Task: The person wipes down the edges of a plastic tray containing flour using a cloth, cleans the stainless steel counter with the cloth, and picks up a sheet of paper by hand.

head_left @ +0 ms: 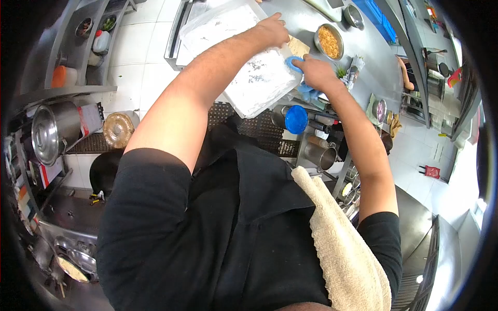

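A long white plastic tub point(262, 85), its inside smeared with white powder, reaches across the steel counter and overhangs its near edge. My left hand point(272, 32) lies over the tub's far long side with the fingers bent around the rim. In my right hand point(317, 72) is a blue cloth point(294, 63), held against the tub's right corner. More of the blue cloth hangs below that hand. Between both hands, a pale tan flat piece point(298, 47) lies on the counter.
On the counter point(358, 78) are a steel bowl of orange shreds point(328, 41), a smaller metal bowl point(354, 17) and a blue crate point(374, 15). A blue lid point(296, 119) and metal pots point(320, 155) sit below the near edge. Another person's arm point(406, 75) shows at right.
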Available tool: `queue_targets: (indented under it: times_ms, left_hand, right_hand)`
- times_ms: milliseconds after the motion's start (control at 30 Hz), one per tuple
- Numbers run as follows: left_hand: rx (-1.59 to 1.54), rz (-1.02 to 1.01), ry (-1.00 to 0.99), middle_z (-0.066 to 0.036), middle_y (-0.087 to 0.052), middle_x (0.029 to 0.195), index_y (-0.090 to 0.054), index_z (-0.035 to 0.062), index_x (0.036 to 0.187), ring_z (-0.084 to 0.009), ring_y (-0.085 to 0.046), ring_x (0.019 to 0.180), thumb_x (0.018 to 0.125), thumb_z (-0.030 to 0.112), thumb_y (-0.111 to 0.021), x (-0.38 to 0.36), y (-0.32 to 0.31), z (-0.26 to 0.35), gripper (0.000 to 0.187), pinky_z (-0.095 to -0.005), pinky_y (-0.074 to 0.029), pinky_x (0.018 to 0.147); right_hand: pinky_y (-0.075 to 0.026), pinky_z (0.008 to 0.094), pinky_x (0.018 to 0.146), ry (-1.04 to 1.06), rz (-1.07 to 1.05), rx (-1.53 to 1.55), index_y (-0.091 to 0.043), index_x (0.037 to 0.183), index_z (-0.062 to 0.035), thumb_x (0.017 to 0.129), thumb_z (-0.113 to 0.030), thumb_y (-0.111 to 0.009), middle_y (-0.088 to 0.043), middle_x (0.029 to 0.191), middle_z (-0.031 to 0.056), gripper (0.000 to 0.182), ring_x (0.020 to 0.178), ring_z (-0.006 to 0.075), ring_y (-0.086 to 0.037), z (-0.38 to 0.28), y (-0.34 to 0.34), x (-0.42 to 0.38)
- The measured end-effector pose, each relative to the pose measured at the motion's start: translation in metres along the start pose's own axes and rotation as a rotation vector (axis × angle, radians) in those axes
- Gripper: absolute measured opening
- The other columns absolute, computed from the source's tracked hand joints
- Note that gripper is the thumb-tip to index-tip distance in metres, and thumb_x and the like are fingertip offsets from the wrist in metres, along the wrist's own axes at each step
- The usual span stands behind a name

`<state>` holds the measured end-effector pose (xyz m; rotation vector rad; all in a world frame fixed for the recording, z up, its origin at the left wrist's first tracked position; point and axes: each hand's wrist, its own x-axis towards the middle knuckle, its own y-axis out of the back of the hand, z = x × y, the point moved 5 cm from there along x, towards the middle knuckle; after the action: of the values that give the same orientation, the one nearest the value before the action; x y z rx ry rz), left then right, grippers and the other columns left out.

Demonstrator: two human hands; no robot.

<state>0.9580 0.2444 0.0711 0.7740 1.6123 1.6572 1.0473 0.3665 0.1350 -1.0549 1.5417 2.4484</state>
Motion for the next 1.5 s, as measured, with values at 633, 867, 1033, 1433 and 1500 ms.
queue_targets:
  times_ms: [633,867,1033,1433,1500]
  left_hand:
    - [-0.070,0.252,0.149,-0.009,-0.070,0.104,-0.070,0.0129,0.103,-0.0300,-0.065,0.104,0.094,0.030,-0.066,-0.019,0.013,-0.042,0.019,-0.0501,-0.043,0.096]
    - [-0.032,0.208,0.130,-0.011,-0.072,0.103,-0.071,0.0104,0.103,-0.0325,-0.068,0.102,0.097,0.035,-0.062,-0.011,-0.013,-0.063,0.027,-0.0492,-0.049,0.090]
    - [-0.170,0.238,0.324,-0.016,-0.073,0.092,-0.075,0.0094,0.089,-0.0295,-0.069,0.087,0.092,0.031,-0.060,0.013,-0.066,-0.071,0.027,-0.0498,-0.054,0.080]
    - [-0.113,0.247,0.480,-0.004,-0.066,0.128,-0.075,0.0283,0.118,-0.0289,-0.057,0.129,0.093,0.043,-0.067,-0.011,-0.037,-0.071,0.030,-0.0483,-0.039,0.109]
    - [-0.172,0.272,0.554,-0.006,-0.067,0.127,-0.075,0.0269,0.116,-0.0298,-0.057,0.130,0.092,0.043,-0.068,-0.009,-0.047,-0.076,0.030,-0.0486,-0.039,0.110]
  right_hand:
    - [-0.057,0.0456,0.089,-0.247,0.184,0.383,-0.074,0.116,-0.0137,0.093,-0.013,-0.060,-0.072,0.124,0.0146,0.027,0.113,0.0311,-0.071,0.023,-0.034,0.024]
    - [-0.057,0.0487,0.093,-0.291,0.179,0.385,-0.073,0.119,-0.0111,0.097,-0.017,-0.053,-0.073,0.117,0.0182,0.031,0.114,0.0345,-0.070,0.027,-0.048,0.051]
    - [-0.056,0.0519,0.084,-0.156,0.289,0.424,-0.071,0.101,-0.0063,0.094,-0.017,-0.054,-0.073,0.099,0.0192,0.021,0.099,0.0386,-0.071,-0.012,-0.076,0.008]
    - [-0.049,0.0488,0.104,-0.118,0.143,0.335,-0.060,0.141,-0.0061,0.087,-0.008,-0.054,-0.063,0.131,0.0240,0.054,0.122,0.0427,-0.061,-0.018,-0.070,0.000]
    - [-0.048,0.0481,0.105,-0.097,0.157,0.350,-0.060,0.140,-0.0051,0.086,-0.008,-0.054,-0.063,0.132,0.0237,0.054,0.122,0.0425,-0.060,-0.005,-0.064,0.000]
